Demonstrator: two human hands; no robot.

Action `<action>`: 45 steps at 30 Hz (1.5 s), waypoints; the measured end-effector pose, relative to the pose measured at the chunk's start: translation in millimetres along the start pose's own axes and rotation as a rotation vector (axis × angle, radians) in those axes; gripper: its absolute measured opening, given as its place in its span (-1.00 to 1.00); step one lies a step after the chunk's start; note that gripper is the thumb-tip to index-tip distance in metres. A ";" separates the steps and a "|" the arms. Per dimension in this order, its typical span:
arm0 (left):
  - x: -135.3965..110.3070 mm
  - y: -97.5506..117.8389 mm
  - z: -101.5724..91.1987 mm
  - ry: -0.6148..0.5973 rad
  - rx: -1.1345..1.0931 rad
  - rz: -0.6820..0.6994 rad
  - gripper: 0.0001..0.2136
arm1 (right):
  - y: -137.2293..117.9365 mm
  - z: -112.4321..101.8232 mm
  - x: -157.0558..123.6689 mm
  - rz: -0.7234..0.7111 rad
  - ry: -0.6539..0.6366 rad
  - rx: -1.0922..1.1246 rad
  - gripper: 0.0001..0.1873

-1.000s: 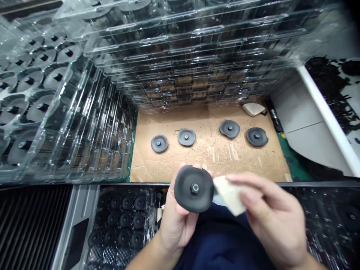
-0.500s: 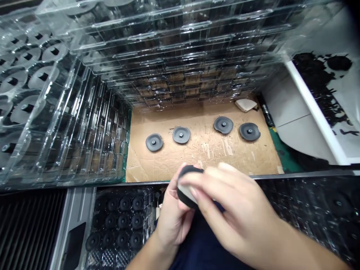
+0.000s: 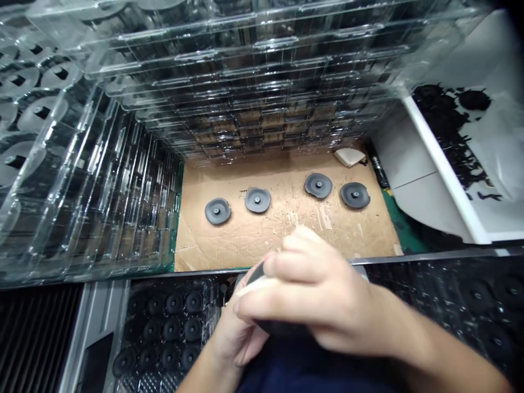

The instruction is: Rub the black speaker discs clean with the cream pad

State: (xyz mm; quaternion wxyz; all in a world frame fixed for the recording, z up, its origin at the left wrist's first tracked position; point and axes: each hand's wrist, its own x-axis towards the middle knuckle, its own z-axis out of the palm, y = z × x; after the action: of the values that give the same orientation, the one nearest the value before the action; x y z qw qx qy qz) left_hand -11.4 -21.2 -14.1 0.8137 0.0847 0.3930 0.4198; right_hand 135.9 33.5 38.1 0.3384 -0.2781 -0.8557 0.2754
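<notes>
Close to my body, my left hand (image 3: pixel 235 333) is closed around a dark grey rubber disc (image 3: pixel 257 272), gripping it at the edge. My right hand (image 3: pixel 315 289) is bent over the same disc, its fingers closed on a pale folded pad (image 3: pixel 256 285) that touches the disc's face. Much of the disc and pad is hidden behind the right fingers, which are somewhat blurred. Beyond my hands, similar discs with a small central stud lie on a cardboard sheet (image 3: pixel 229 245): a left one (image 3: pixel 218 211), another (image 3: pixel 257 200), a third (image 3: pixel 318 185) and a right one (image 3: pixel 355 195).
Stacked clear plastic trays (image 3: pixel 262 71) wall off the back, with more trays (image 3: pixel 102 180) at left. A second pale pad (image 3: pixel 350 156) lies at the cardboard's far right. A white bin (image 3: pixel 446 169) with black scraps (image 3: pixel 442 125) stands right. Below left is a tray of discs (image 3: pixel 172 327).
My right hand has swung left and further over the disc, covering more of it and the pad. The whole view has shifted slightly; the discs on the cardboard stay put.
</notes>
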 end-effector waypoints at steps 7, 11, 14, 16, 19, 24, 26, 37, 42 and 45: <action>-2.6 3.4 -8.3 -0.208 -0.269 -0.048 -0.56 | 82.6 39.1 -44.7 0.549 0.165 0.023 -0.76; -1.2 5.0 -7.0 -0.244 -0.311 -0.047 -0.60 | 92.8 64.2 -67.8 0.636 0.257 -0.023 -0.71; -1.9 5.3 -8.4 -0.268 -0.331 -0.052 -0.60 | 76.4 63.5 -69.3 0.648 0.311 -0.004 -0.72; -2.4 4.5 -10.9 -0.300 -0.351 -0.062 -0.61 | 63.5 60.2 -68.2 0.621 0.277 0.034 -0.73; -3.2 2.8 -14.5 -0.349 -0.374 -0.069 -0.58 | 49.1 61.4 -70.2 0.572 0.166 0.101 -0.71; -8.6 -0.4 -16.1 -0.320 -0.303 -0.063 -0.57 | 40.4 72.1 -83.9 0.576 0.120 0.121 -0.72; -10.2 -4.4 -18.9 -0.304 -0.174 -0.015 -0.55 | 40.3 72.1 -89.7 0.610 0.154 0.104 -0.71; -9.1 -27.3 -23.7 -0.131 1.253 0.815 -0.01 | 5.3 35.8 -91.8 0.748 0.331 0.147 -0.82; -20.9 -21.4 -21.2 -0.146 1.153 0.714 -0.05 | -17.1 22.9 -82.8 0.808 0.111 0.700 -0.75; -26.6 -19.0 -22.2 -0.208 1.049 0.576 -0.08 | -20.2 17.0 -80.0 0.863 0.014 0.927 -0.82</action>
State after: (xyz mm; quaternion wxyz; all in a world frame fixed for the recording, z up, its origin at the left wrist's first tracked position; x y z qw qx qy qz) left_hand -24.5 -57.5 -22.9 0.5513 0.6181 0.4271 0.3628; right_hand 166.9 -38.3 6.8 0.2879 -0.4247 -0.4562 0.7271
